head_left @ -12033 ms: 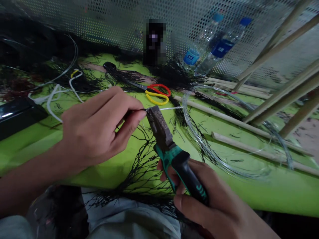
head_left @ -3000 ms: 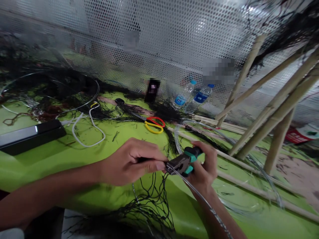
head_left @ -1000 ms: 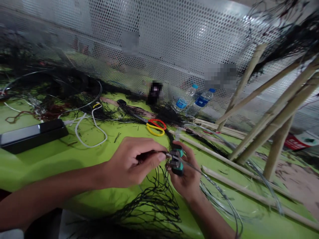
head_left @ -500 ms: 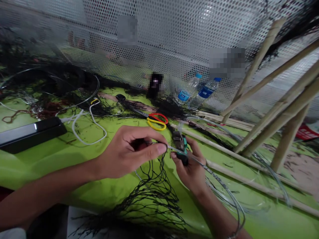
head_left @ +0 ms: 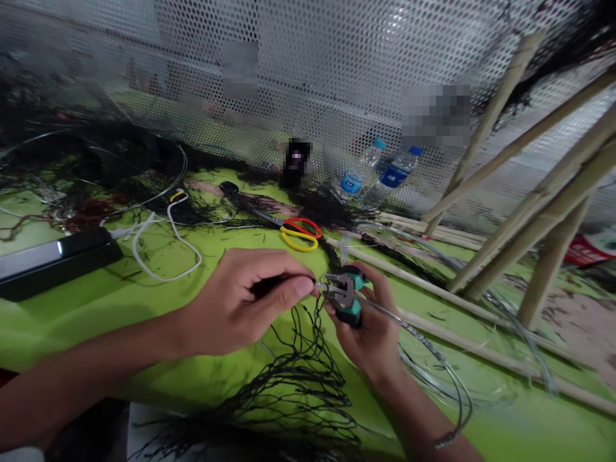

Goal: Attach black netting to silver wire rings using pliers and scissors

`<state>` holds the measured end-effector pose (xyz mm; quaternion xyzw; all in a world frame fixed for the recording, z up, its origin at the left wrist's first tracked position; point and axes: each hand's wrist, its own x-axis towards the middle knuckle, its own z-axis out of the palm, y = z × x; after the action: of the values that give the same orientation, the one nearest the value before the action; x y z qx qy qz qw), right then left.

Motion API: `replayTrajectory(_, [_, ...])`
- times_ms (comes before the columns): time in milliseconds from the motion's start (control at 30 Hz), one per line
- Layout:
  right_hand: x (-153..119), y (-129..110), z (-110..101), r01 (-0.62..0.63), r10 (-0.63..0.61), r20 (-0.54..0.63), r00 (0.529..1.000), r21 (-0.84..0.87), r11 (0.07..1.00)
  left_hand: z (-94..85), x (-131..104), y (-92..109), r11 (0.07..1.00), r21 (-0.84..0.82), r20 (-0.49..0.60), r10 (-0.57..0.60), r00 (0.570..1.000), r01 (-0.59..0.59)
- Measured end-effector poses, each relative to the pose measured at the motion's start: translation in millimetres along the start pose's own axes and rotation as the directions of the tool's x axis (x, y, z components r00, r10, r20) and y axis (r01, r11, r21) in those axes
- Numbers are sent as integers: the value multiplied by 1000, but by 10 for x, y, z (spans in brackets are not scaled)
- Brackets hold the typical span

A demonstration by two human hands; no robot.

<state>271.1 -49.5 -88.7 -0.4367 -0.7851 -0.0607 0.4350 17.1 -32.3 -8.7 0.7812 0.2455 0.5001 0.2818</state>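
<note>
My left hand (head_left: 255,298) pinches a thin metal wire (head_left: 385,312) between thumb and forefinger, and the top cords of a black net (head_left: 298,375) hang just below the fingertips. The net spreads down toward the near edge of the table. In my right hand (head_left: 368,327) are pliers (head_left: 344,292) with green and black handles. Their jaws point left, close to my left fingertips, at the wire; whether they grip it I cannot make out. From the pliers the wire curves right and down over my right forearm, with a wrapped stretch along it.
Scissors (head_left: 301,233) with red and yellow handles lie beyond my hands. Two water bottles (head_left: 395,174) stand by the perforated metal panel (head_left: 327,77). Wooden poles (head_left: 534,224) lean at right. A dark box (head_left: 58,260) and white cable (head_left: 195,268) are at left on the green table (head_left: 158,301).
The pliers have turned so that their jaws point left and now meet the wire near my left fingertips. My left hand has shifted slightly left and keeps its pinch.
</note>
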Motion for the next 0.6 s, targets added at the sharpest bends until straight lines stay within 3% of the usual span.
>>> replayTrajectory(233, [-5, -145, -23, 25, -25, -1, 1000, -110, 994, 66, -55, -31, 980, 124, -81, 165, 983, -154])
replayTrajectory(600, [-16, -288, -37, -9, 14, 34, 999, -145, 989, 143, -127, -25, 912, 297, -133, 331, 934, -281])
